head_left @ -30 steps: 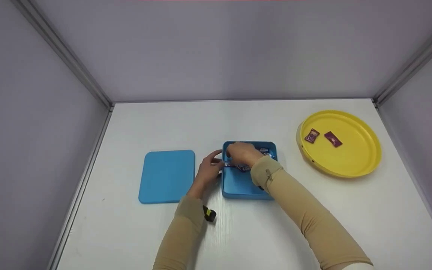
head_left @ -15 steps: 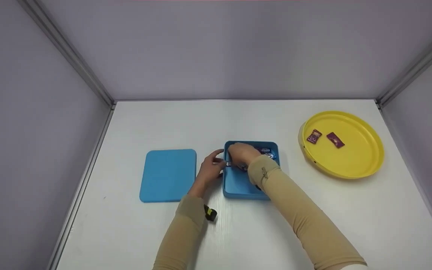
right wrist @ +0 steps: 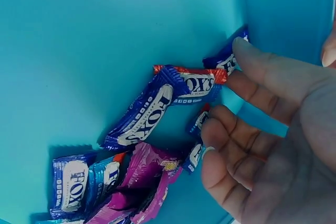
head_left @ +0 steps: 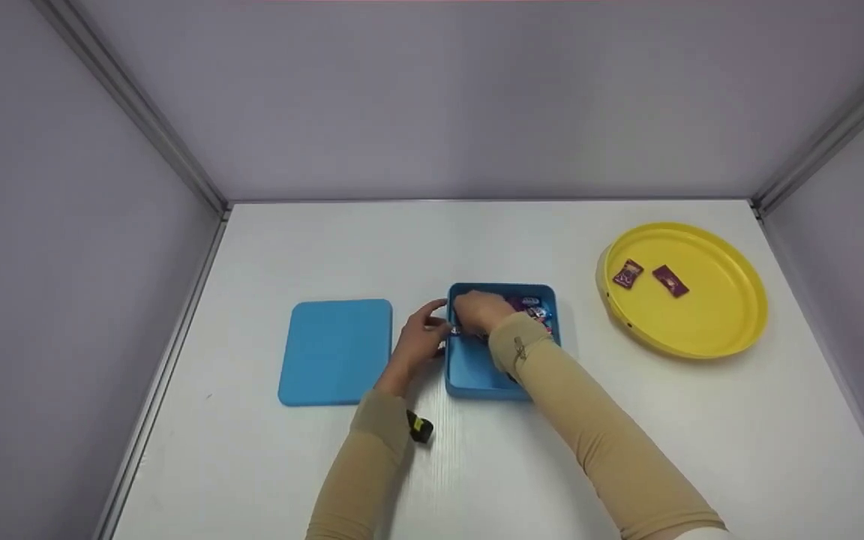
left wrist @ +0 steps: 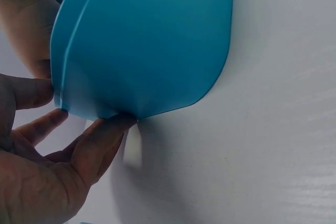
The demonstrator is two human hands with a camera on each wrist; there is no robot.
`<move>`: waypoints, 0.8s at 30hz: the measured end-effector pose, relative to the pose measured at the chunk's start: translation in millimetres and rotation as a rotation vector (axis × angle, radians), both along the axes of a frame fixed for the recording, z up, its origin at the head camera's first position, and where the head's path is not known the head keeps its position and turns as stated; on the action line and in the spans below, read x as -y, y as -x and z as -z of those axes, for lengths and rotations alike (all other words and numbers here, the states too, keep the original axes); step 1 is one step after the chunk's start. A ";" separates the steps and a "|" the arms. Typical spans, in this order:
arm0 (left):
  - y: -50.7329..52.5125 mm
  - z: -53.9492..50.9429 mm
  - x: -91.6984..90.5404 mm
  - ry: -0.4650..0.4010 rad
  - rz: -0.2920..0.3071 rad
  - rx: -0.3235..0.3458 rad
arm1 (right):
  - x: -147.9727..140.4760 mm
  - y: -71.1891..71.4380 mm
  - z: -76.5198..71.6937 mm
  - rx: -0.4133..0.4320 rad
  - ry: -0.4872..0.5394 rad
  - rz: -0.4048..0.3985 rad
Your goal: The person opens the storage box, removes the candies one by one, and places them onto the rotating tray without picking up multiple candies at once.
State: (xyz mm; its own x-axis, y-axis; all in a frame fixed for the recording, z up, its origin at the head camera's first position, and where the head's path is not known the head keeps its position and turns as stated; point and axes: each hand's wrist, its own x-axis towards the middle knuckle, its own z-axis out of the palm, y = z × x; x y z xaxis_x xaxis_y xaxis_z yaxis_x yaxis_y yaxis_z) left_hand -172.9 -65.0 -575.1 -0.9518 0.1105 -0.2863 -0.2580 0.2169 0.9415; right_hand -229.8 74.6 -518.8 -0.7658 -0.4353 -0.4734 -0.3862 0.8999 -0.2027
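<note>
In the head view, a blue box [head_left: 469, 391] holds wrapped candies. My left hand [head_left: 420, 341] rests against its left wall; the left wrist view shows those fingers [left wrist: 102, 140] fairly straight, touching the wall. My right hand [head_left: 479, 311] is down inside the box. In the right wrist view, its thumb and index finger pinch a blue-wrapped candy [right wrist: 226, 56] near the wall, while the other fingers curl loosely beside small candies. Blue candies [right wrist: 139, 119] and purple ones [right wrist: 147, 166] lie in a loose group on the box floor.
A yellow round tray [head_left: 702, 322] stands at the right with two purple candies [head_left: 670, 280] on it. Left of the box lies a flat blue lid [head_left: 336, 352]. Walls [head_left: 432, 105] enclose the white table [head_left: 552, 480] at the back and sides.
My right hand and forearm have shifted slightly left and towards me inside the box, uncovering more candies on the right. The left hand has stayed against the wall.
</note>
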 end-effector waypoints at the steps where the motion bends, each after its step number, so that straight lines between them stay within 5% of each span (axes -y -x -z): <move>1: 0.1 -0.1 0.0 0.003 0.000 -0.001 | 0.3 -0.3 -0.8 -0.007 -0.008 -0.005; 24: -0.3 2.5 0.2 -0.059 0.008 -0.002 | -0.8 -1.6 0.9 0.030 -0.076 -0.014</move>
